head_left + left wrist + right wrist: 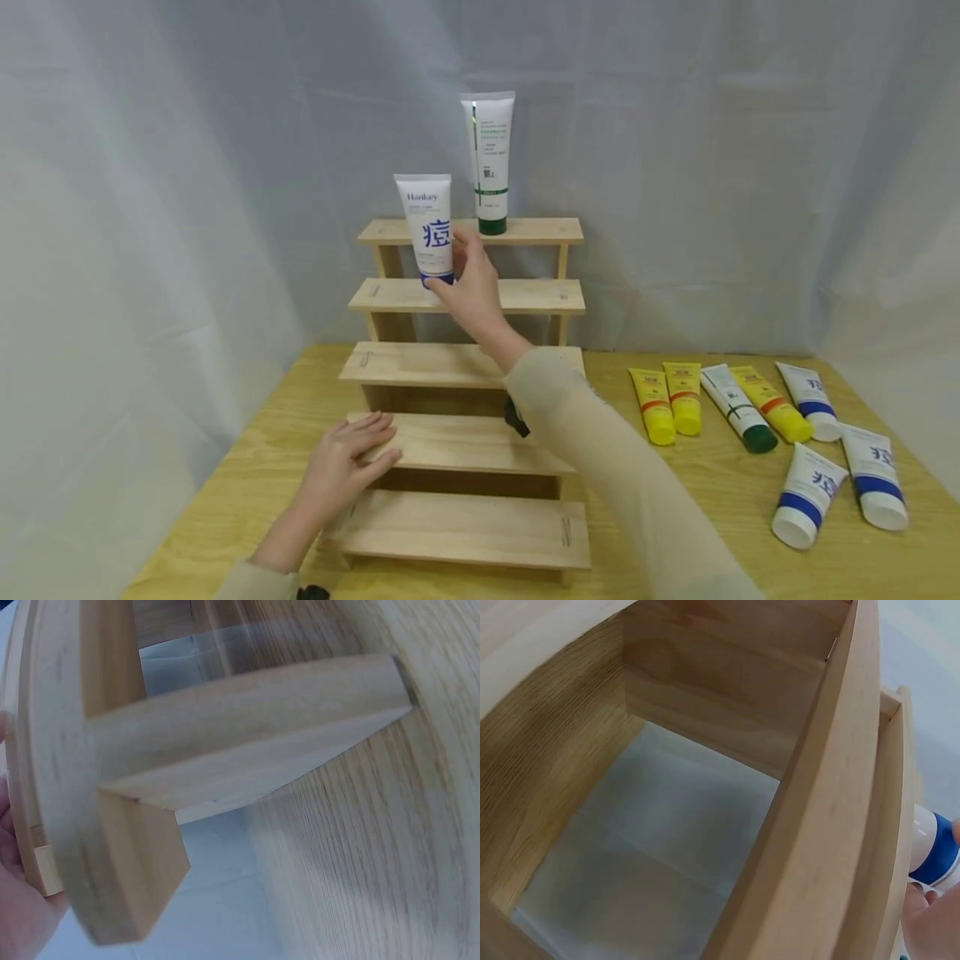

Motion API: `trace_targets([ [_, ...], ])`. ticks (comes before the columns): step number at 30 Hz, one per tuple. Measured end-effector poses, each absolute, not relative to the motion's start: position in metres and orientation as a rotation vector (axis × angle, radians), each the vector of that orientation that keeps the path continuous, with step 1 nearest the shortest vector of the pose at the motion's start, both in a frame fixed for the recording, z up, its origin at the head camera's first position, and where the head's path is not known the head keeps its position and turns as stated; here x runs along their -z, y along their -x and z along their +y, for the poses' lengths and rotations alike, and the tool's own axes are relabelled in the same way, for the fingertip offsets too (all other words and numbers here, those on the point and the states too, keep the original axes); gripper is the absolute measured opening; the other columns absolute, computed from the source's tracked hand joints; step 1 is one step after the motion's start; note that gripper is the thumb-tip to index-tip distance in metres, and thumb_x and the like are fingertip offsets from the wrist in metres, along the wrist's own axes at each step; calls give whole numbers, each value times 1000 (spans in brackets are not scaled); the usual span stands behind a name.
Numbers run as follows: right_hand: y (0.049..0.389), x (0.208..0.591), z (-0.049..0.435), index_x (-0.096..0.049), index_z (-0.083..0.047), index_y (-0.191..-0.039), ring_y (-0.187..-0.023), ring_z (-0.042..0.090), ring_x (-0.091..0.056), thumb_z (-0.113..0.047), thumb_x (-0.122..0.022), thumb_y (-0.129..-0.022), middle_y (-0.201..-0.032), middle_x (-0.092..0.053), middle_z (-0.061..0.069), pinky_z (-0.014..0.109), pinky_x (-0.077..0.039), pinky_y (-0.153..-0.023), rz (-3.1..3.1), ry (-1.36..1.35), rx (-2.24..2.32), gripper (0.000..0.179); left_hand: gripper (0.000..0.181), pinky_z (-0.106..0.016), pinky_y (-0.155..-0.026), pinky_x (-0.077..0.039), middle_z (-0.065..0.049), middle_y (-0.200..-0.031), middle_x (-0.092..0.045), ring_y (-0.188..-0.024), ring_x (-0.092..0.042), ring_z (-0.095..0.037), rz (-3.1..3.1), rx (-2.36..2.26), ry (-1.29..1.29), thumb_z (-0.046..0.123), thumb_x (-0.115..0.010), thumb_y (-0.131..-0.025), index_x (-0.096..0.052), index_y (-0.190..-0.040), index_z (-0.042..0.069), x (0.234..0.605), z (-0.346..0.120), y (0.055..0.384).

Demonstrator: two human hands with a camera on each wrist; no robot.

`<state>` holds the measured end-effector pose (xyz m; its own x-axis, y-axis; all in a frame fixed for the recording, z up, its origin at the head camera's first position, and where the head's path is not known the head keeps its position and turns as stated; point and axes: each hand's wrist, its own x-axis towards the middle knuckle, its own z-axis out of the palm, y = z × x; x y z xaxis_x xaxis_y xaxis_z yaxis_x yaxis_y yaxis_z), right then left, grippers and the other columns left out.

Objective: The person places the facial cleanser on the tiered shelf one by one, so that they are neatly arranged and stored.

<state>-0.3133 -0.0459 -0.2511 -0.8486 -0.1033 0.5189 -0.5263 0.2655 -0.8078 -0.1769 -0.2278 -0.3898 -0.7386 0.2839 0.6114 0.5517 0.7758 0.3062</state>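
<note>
A white squeeze tube with blue lettering (429, 221) stands upright, cap down, at the second-highest step of a wooden tiered stand (450, 362). My right hand (476, 287) grips its lower part, thumb across the blue band near the cap. The right wrist view shows the tube's blue band (936, 847) between my fingers, just past the step's edge. My left hand (341, 462) rests with extended fingers on the left end of the second-lowest step. In the left wrist view, part of that hand (22, 900) touches the stand's edge.
On the top step stands a white tube with a green cap (491, 162). At the table's right lie several tubes: yellow ones (684, 398), a white-and-green one (738, 408) and white-and-blue ones (810, 496). A pale curtain (675, 167) hangs behind the stand.
</note>
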Motion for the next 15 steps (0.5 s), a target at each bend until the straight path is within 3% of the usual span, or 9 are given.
trace_targets([
  [6,313,254,-40,-48,-5,-115,-92,17,-56,-10,-69,-76,-102,-60,9,24,-46,-77,-2280,-547,-1572,45,33,-58,-87,-33,-13,-108,-61,-102,-55,-31,-2408,659,618,20,-73,-71,-67,-94,-2,389,-230,176],
  [15,315,256,-38,-50,-2,-113,-87,16,-58,-9,-68,-77,-99,-61,10,20,-47,-72,-2305,-519,-1553,41,33,-58,-86,-34,-12,-107,-61,-102,-55,-30,-2392,631,645,21,-73,-70,-67,-94,-1,390,-227,179],
])
